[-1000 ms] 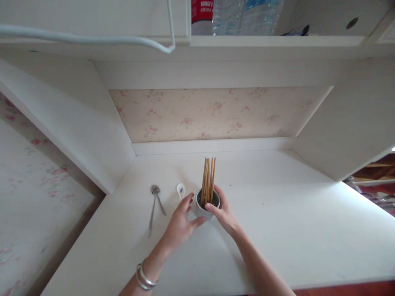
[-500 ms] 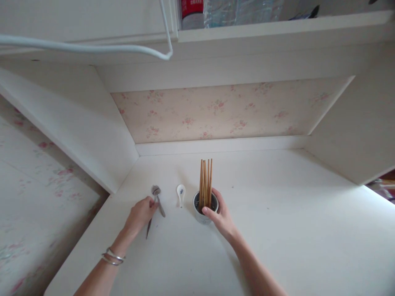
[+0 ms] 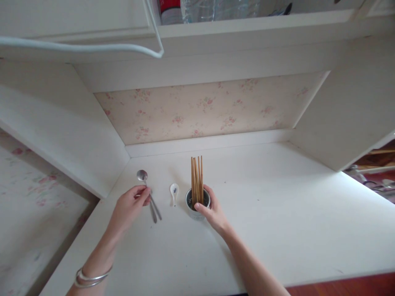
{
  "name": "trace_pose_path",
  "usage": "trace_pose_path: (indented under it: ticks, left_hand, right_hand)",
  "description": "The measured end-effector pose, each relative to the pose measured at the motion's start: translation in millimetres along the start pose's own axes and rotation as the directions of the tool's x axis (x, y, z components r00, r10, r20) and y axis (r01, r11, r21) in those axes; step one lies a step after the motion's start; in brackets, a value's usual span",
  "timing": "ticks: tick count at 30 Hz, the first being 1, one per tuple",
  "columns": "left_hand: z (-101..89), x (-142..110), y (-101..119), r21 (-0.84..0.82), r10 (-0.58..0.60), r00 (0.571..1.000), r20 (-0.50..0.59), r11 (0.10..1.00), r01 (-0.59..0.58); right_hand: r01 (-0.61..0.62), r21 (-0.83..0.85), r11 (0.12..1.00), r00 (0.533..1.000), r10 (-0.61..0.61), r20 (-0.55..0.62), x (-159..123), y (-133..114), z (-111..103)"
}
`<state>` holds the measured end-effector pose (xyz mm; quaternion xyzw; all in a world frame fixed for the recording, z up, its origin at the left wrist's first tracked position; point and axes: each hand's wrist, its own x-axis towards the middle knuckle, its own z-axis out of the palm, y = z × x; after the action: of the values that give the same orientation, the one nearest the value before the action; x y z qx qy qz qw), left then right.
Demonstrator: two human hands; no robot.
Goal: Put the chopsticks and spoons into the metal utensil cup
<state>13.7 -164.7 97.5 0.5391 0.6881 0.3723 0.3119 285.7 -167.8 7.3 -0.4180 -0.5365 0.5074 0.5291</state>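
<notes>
My left hand [image 3: 131,205] is closed in a pinch on a metal spoon. The spoon's round bowl [image 3: 142,175] shows above my fingers. Two metal handles [image 3: 154,211] stick out below them, side by side; the bowl of the second piece is hidden. To the right, a small white ceramic spoon [image 3: 174,191] with a dark blue mark lies on the table. My right hand [image 3: 214,211] is wrapped round the right side of a round utensil holder [image 3: 191,212], thumb at the front of its rim. Several wooden chopsticks [image 3: 196,179] stand upright in the holder.
The white tabletop [image 3: 262,222] runs back to a flower-papered panel [image 3: 185,111], with white side boards at left and right. A white cable [image 3: 92,48] hangs across the upper left. Overhead, a shelf [image 3: 247,25] carries clear plastic-wrapped items.
My left hand has turned over with the metal spoon, whose handle now lies beside the other one. My right hand stays on the holder. The view has shifted to the right.
</notes>
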Motion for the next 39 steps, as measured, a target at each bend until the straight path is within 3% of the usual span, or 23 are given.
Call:
trace_pose_path:
  ticks: [4,9,16,22,28,32,34,37,39]
  left_hand:
    - [24.3,-13,47,-0.322,0.089,0.995,-0.047,0.941,-0.099]
    - [58.8,-14,75,-0.334,0.179,0.984,0.006,0.928,-0.167]
    - [103.5,-11,49,-0.216,0.217,0.974,0.066,0.956,-0.199]
    - [118.3,-13,30,-0.158,0.265,0.962,0.056,0.954,-0.254]
    - [117.4,-26,23,-0.385,0.211,0.955,0.208,0.915,-0.118]
    - [124.0,-35,10,-0.604,0.286,0.887,0.363,0.797,-0.010]
    - [128.5,-37,3,-0.674,0.333,0.865,0.376,0.739,0.009]
    - [133.2,-37,-2,-0.723,0.367,0.866,0.338,0.691,-0.010]
    - [134.3,-36,-3,-0.731,0.362,0.875,0.321,0.683,-0.014]
  right_hand:
    - [0.013,0.001,1.000,1.000,-0.013,0.009,0,1,0]
    - [0.051,0.016,0.999,0.999,-0.051,0.009,0,3,1]
    - [0.077,0.102,0.992,0.996,-0.081,0.033,2,3,1]
    - [0.084,0.117,0.990,0.996,-0.088,0.034,2,2,2]
    - [0.103,0.085,0.991,0.994,-0.105,0.019,2,3,1]
    - [0.080,0.112,0.990,0.994,-0.087,0.064,1,7,-1]
    - [0.077,0.114,0.991,0.993,-0.086,0.081,-2,8,-2]
    - [0.147,0.003,0.989,0.988,-0.147,-0.057,-9,3,-1]
    - [0.227,-0.199,0.953,0.926,-0.275,-0.260,-15,-9,5]
